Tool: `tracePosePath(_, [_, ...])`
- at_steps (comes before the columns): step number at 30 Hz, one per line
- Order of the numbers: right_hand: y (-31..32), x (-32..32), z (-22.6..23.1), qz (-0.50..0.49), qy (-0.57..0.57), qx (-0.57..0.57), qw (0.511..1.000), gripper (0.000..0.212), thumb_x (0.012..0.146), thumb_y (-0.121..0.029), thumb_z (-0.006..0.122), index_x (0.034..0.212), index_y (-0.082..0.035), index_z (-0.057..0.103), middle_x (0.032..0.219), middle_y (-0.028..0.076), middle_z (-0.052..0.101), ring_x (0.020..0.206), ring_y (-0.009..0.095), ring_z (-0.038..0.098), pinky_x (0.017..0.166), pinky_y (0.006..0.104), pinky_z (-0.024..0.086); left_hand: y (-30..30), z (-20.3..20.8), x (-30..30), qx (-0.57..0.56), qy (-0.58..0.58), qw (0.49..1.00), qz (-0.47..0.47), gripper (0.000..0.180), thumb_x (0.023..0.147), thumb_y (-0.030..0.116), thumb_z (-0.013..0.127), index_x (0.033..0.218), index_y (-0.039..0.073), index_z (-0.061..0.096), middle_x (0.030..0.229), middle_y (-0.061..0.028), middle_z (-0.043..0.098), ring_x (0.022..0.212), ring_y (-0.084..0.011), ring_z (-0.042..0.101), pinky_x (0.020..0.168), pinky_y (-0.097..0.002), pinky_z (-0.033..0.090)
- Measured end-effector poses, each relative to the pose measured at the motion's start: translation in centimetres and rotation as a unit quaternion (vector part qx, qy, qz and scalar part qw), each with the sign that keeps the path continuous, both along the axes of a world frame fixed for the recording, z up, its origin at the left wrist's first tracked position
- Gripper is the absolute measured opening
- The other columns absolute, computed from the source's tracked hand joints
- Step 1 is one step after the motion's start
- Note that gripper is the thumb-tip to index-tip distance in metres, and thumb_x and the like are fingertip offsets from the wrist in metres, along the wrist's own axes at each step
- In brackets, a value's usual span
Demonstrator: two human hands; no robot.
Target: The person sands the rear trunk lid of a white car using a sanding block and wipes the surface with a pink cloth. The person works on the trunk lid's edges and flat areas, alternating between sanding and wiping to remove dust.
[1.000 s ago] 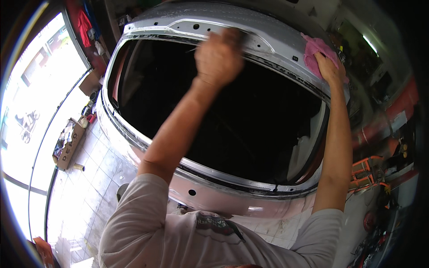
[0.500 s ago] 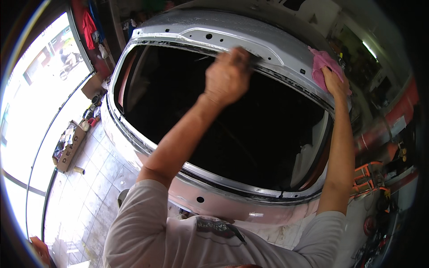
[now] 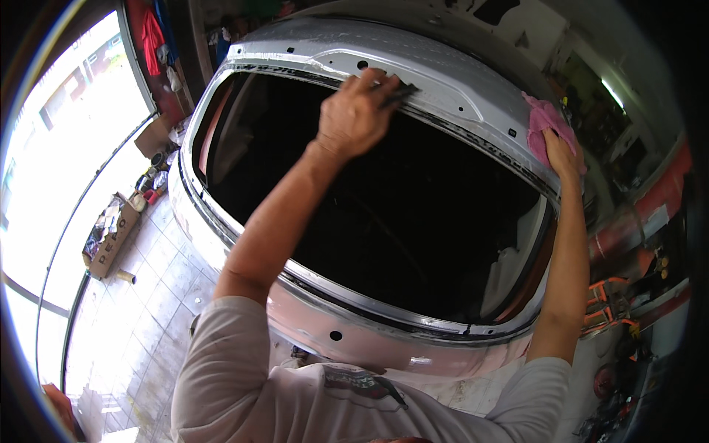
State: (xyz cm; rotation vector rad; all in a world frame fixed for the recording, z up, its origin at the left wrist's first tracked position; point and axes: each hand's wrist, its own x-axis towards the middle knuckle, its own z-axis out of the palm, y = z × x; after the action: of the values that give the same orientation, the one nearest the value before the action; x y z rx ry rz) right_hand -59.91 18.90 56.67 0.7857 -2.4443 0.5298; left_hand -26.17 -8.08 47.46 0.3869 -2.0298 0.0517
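A grey and pinkish car tailgate (image 3: 436, 80) with a large dark rear window area (image 3: 384, 229) fills the middle. My left hand (image 3: 353, 118) is closed around a thin dark sheet (image 3: 399, 94), perhaps sandpaper, and presses it along the panel's upper edge just above the window. The sheet's kind is not plain, as my fingers cover part of it. At the far right corner of the tailgate, my right hand (image 3: 563, 153) grips a crumpled pink cloth (image 3: 544, 122) that lies against the grey panel. Wet-looking streaks show on the grey surface.
On the tiled floor (image 3: 159, 292) at left stand a cardboard box (image 3: 112, 244) of odds and ends and a small tube (image 3: 126, 277). Orange metal frames (image 3: 609, 299) are at the right. A bright doorway (image 3: 81, 125) opens at the far left.
My left hand has moved a little to the left along the upper edge with the dark sheet. My right hand stays on the pink cloth at the corner; the view has shifted slightly.
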Motion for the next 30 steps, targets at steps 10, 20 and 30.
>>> tracePosePath(10, [-0.2, -5.1, -0.4, -0.062, -0.013, 0.05, 0.997, 0.093, 0.089, -0.081, 0.047, 0.15, -0.013, 0.063, 0.151, 0.022, 0.061, 0.141, 0.043, 0.057, 0.118, 0.0536, 0.043, 2.5, 0.6, -1.6, 0.019, 0.032, 0.995, -0.092, 0.03, 0.099, 0.018, 0.069, 0.126, 0.006, 0.074, 0.138, -0.011, 0.064, 0.112, -0.0407, 0.066, 0.096, -0.0508, 0.056])
tracePosePath(20, [-0.4, -0.1, -0.1, -0.003, -0.02, 0.0, 1.0, 0.084, 0.087, -0.082, 0.049, 0.143, -0.023, 0.07, 0.144, 0.02, 0.068, 0.135, 0.045, 0.062, 0.111, 0.0539, 0.048, 1.6, 0.5, -4.0, -0.005, 0.059, 0.997, 0.041, 0.033, 0.101, 0.033, 0.071, 0.126, 0.011, 0.078, 0.132, -0.0024, 0.066, 0.115, -0.0304, 0.069, 0.091, -0.0454, 0.059])
tracePosePath(30, [0.6, -0.8, -0.4, 0.009, -0.007, -0.002, 1.0, 0.078, 0.088, -0.077, 0.055, 0.139, -0.02, 0.072, 0.139, 0.023, 0.069, 0.131, 0.048, 0.063, 0.111, 0.0544, 0.049, 1.2, 2.1, -1.2, -0.123, -0.087, 0.988, -0.006, 0.039, 0.096, 0.024, 0.076, 0.133, 0.014, 0.075, 0.129, 0.0002, 0.067, 0.105, -0.029, 0.067, 0.087, -0.043, 0.063])
